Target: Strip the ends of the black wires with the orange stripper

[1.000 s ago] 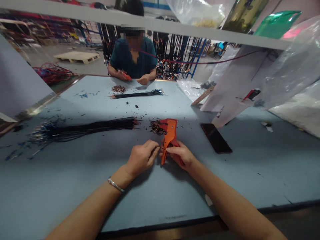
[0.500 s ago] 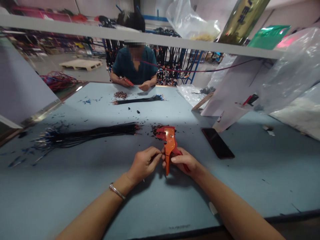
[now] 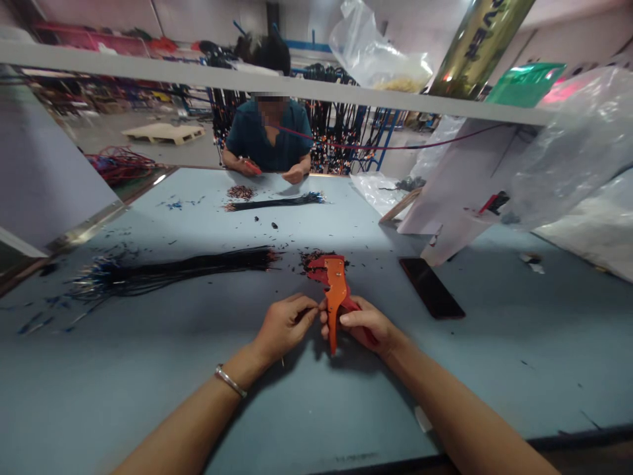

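My right hand [image 3: 368, 320] is wrapped round the handles of an orange and red wire stripper [image 3: 336, 284], its jaws pointing away from me and to the left. Close beside its handles, my left hand [image 3: 289, 324] is closed in a pinch on a thin wire. Most of that wire is hidden by the fingers; a pale tip [image 3: 283, 361] pokes out below the palm. Under the stripper's jaws lies a heap of small dark insulation scraps [image 3: 309, 258]. Left of it stretches a bundle of black wires [image 3: 192, 267], with copper-coloured ends to the right and blue and white ends to the left.
A black phone [image 3: 431, 287] lies to the right on the blue table [image 3: 148, 396]. Across the table a co-worker [image 3: 270, 135] holds a red tool near a second wire bundle [image 3: 274, 202]. A shelf beam [image 3: 188, 74] crosses above. Plastic bags [image 3: 568, 145] hang at the right.
The whole view has shifted slightly downward in the picture. My hands and the wire stripper keep nearly the same pose, with the stripper turned a little more upright.
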`<state>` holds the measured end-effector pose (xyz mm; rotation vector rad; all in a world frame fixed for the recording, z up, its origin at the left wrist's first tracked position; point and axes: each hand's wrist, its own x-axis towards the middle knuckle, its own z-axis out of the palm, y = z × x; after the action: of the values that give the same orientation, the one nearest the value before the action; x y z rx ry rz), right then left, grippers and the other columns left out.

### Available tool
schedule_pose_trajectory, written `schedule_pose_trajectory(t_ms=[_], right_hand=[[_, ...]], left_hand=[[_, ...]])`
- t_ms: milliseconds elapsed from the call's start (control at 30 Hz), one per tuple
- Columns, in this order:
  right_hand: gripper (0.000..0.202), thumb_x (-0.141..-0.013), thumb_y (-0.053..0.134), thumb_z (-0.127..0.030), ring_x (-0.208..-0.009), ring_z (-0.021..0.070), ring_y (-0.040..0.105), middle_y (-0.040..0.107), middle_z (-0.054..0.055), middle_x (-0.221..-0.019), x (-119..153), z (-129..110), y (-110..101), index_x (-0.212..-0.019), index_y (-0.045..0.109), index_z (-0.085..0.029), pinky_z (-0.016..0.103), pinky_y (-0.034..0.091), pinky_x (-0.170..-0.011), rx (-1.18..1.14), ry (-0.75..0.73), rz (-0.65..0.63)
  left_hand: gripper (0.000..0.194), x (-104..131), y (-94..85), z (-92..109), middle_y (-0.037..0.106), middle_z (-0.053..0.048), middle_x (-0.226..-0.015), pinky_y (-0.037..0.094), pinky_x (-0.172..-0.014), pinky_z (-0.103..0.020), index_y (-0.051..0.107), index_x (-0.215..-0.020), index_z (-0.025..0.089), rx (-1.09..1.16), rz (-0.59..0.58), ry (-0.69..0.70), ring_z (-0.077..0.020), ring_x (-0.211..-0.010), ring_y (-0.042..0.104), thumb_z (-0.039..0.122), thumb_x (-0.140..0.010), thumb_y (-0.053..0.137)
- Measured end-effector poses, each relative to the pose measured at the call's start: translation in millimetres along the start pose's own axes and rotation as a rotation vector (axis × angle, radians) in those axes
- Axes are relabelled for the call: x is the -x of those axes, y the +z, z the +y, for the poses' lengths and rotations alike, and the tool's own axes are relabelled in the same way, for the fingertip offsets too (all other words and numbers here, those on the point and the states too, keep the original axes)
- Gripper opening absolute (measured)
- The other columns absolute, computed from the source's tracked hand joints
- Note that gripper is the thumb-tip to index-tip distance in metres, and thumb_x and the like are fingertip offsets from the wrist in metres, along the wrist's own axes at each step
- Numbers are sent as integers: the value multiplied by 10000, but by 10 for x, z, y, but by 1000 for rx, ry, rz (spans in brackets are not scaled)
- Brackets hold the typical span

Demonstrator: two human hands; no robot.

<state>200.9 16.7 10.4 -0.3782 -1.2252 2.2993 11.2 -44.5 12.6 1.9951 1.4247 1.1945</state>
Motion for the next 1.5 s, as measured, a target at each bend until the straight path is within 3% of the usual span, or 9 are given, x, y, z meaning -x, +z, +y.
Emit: schedule_pose_trajectory(t_ms=[200,333,433,667,967,1100,1233,1333,1500], right_hand=[[302,-720,692,-198,-762,185,682,677,50,-881,-21,27,-34,-1010,667,-118,338,571,-722,-125,-52,71],[275,-732,665,-173,-794,189,684,695,44,-871,-45,53,-63,-1003,680,-125,341,571,-749,-204,-83,115],[252,-744,640,-157,-794,193,686,708,45,-869,-54,63,-75,-989,688,-126,346,569,-761,-218,-119,157],[247,-751,602,-142,-817,186,681,720,45,-905,-59,59,-91,-984,683,-154,362,566,-782,-239,-176,196],[254,-768,564,-147,-834,185,679,726,40,-901,-46,51,-116,-986,692,-166,362,567,-792,-250,-191,218],[253,-764,570,-149,-832,178,677,722,37,-906,-53,51,-131,-988,688,-168,352,566,-800,-257,-197,223],[257,-758,577,-159,-822,184,674,713,45,-910,-58,56,-126,-996,674,-162,374,566,-814,-243,-159,205],[261,-749,573,-156,-812,195,672,714,53,-908,-59,53,-119,-990,674,-157,399,568,-821,-245,-143,212],[244,-748,566,-148,-803,184,681,721,47,-888,-57,26,-142,-958,690,-162,352,578,-781,-272,-161,253]], left_hand=[[251,-73,-72,31,665,-17,-718,428,-613,-222,688,-839,146,146,34,-331,-136,-654,566,348,-834,539],[305,-104,-132,50,519,35,-567,341,-485,-203,659,-808,148,263,0,-521,-95,-504,432,431,-811,544],[289,-120,-165,42,454,55,-535,295,-437,-199,640,-803,150,301,-58,-587,-80,-454,366,427,-785,558],[236,-123,-198,-6,594,10,-612,338,-492,-208,666,-803,149,166,-65,-485,-93,-509,435,360,-776,565],[272,-124,-221,-34,651,7,-653,402,-610,-229,692,-777,167,5,-94,-406,-145,-639,565,361,-827,508],[227,-111,-228,-84,702,-19,-757,421,-675,-234,710,-800,183,-24,-218,-228,-151,-717,616,290,-840,515],[239,-87,-227,-94,694,-25,-725,390,-634,-229,708,-793,174,-98,-339,-137,-136,-662,591,256,-865,495],[243,-84,-247,-90,700,-25,-718,385,-625,-232,716,-808,185,-109,-370,-137,-139,-643,585,268,-865,495],[220,-119,-317,-106,737,-42,-835,425,-672,-263,720,-910,212,-72,-234,-259,-182,-723,622,305,-812,547]])
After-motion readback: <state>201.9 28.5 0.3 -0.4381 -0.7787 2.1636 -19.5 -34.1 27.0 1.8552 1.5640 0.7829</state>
